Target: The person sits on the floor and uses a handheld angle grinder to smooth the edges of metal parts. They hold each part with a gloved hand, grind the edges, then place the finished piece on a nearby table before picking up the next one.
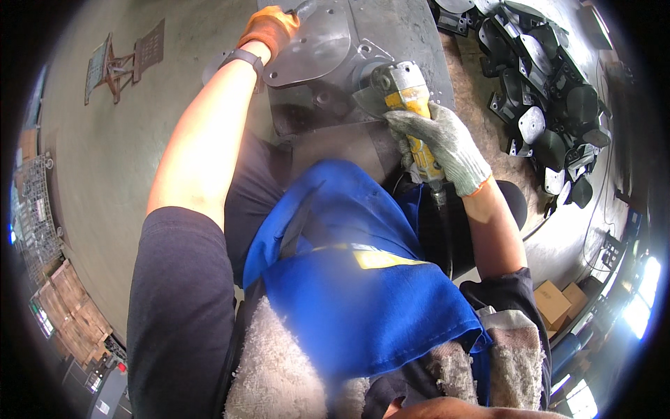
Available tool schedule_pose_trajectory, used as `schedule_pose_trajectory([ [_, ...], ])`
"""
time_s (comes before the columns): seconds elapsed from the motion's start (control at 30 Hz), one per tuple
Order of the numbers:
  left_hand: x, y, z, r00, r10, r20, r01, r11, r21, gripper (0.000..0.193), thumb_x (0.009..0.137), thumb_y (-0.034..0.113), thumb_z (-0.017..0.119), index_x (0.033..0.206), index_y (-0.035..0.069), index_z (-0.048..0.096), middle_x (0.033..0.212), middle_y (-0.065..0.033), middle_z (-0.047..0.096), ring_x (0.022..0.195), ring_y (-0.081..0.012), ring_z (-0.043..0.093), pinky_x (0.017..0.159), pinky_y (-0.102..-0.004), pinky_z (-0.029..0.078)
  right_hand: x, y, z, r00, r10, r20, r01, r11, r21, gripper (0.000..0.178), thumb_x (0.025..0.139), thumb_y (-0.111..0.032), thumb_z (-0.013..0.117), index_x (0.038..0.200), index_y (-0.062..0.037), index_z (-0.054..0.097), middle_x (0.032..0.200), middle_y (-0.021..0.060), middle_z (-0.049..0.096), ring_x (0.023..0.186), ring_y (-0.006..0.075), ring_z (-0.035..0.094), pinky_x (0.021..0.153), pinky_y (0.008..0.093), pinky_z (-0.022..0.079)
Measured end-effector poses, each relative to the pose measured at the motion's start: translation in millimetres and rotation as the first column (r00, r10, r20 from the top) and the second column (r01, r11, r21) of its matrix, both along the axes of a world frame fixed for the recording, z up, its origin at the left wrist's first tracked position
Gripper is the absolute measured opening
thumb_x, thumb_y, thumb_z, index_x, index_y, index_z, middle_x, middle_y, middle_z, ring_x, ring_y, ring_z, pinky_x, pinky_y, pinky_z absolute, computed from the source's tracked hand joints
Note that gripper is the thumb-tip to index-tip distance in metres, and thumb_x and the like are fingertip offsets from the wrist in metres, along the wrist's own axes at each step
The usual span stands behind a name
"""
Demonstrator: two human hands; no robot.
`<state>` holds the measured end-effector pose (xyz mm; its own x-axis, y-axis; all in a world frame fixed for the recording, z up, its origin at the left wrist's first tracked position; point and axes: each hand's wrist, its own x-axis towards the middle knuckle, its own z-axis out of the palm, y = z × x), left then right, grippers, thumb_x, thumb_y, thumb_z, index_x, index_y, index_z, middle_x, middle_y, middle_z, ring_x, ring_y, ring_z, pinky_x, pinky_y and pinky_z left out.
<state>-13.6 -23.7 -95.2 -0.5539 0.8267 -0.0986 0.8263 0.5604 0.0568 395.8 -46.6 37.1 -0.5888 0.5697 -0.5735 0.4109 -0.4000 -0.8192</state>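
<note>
My right hand (pixel 447 136), in a grey-white knit glove, is wrapped round the body of a yellow angle grinder (pixel 417 103). The grinder's head points away from me, and its disc sits beside a dark metal plate (pixel 310 52) with rounded ends and holes. At the far left edge of that plate is my left hand (pixel 271 31), in an orange glove, its fingers closed on the metal; the fingertips are partly hidden. Under the plate lies a dark work surface (pixel 412 31), and another dark metal piece with a round hole (pixel 322 98) shows nearer to me.
Many black metal brackets (pixel 548 91) lie heaped on brown board to the right. A small folding stool (pixel 122 63) stands on the floor at far left. Cardboard boxes (pixel 551 304) are at lower right, a wire cage (pixel 35 209) at left. The grinder's cord (pixel 447 230) runs toward me.
</note>
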Motion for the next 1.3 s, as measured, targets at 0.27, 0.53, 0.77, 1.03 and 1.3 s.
schedule_pose_trajectory([
  [0.27, 3.8, 0.1, 10.5, 0.997, -0.046, 0.068, 0.041, 0.996, 0.075, 0.049, 0.102, 0.049, 0.049, 0.117, 0.009, 0.073, 0.114, -0.0223, 0.072, 0.110, -0.0421, 0.067, 0.096, -0.0474, 0.054, 7.4, 3.1, -4.1, 0.995, 0.038, 0.088, -0.046, 0.994, 0.095, 0.034, 0.096, -0.025, 0.070, 0.118, 0.0001, 0.070, 0.095, 0.0046, 0.073, 0.080, 0.0105, 0.067, 0.068, 0.0268, 0.053],
  [0.53, -34.7, -4.9, -18.1, 0.991, -0.067, -0.113, 0.064, 0.997, -0.030, 0.053, 0.100, 0.049, 0.050, 0.113, 0.003, 0.073, 0.119, -0.0223, 0.071, 0.115, -0.0421, 0.065, 0.100, -0.0443, 0.052, -6.9, -4.9, -1.6, 0.997, 0.081, 0.012, -0.081, 0.989, 0.122, 0.033, 0.095, -0.029, 0.075, 0.110, 0.0000, 0.068, 0.072, 0.0051, 0.065, 0.055, 0.0134, 0.062, 0.050, 0.0266, 0.050],
  [0.77, 31.2, 1.6, 43.0, 0.995, 0.064, 0.081, -0.065, 0.998, 0.010, 0.051, 0.101, 0.047, 0.049, 0.115, 0.004, 0.072, 0.118, -0.0210, 0.072, 0.114, -0.0420, 0.066, 0.099, -0.0456, 0.053, 9.5, -6.0, -4.0, 0.996, 0.039, 0.076, -0.048, 0.991, 0.128, 0.037, 0.094, -0.031, 0.076, 0.113, -0.0005, 0.068, 0.074, 0.0055, 0.066, 0.057, 0.0134, 0.063, 0.051, 0.0259, 0.050],
  [1.03, -25.8, 1.8, -27.7, 1.000, 0.015, -0.026, -0.013, 0.998, 0.057, 0.047, 0.101, 0.045, 0.051, 0.112, 0.006, 0.074, 0.118, -0.0204, 0.072, 0.112, -0.0426, 0.066, 0.098, -0.0481, 0.053, -1.2, -14.1, 0.2, 0.980, 0.143, 0.140, -0.161, 0.979, 0.126, 0.039, 0.092, -0.032, 0.078, 0.113, -0.0005, 0.068, 0.076, 0.0045, 0.066, 0.060, 0.0120, 0.063, 0.054, 0.0260, 0.050],
  [1.3, -35.9, 2.4, -32.0, 0.988, -0.101, -0.117, 0.097, 0.995, -0.034, 0.044, 0.101, 0.041, 0.051, 0.121, 0.007, 0.071, 0.119, -0.0216, 0.072, 0.114, -0.0412, 0.066, 0.099, -0.0475, 0.053, -9.8, -16.0, 8.7, 0.973, 0.188, 0.134, -0.202, 0.974, 0.105, 0.039, 0.091, -0.033, 0.078, 0.112, -0.0013, 0.069, 0.081, 0.0052, 0.069, 0.068, 0.0121, 0.065, 0.061, 0.0266, 0.052],
])
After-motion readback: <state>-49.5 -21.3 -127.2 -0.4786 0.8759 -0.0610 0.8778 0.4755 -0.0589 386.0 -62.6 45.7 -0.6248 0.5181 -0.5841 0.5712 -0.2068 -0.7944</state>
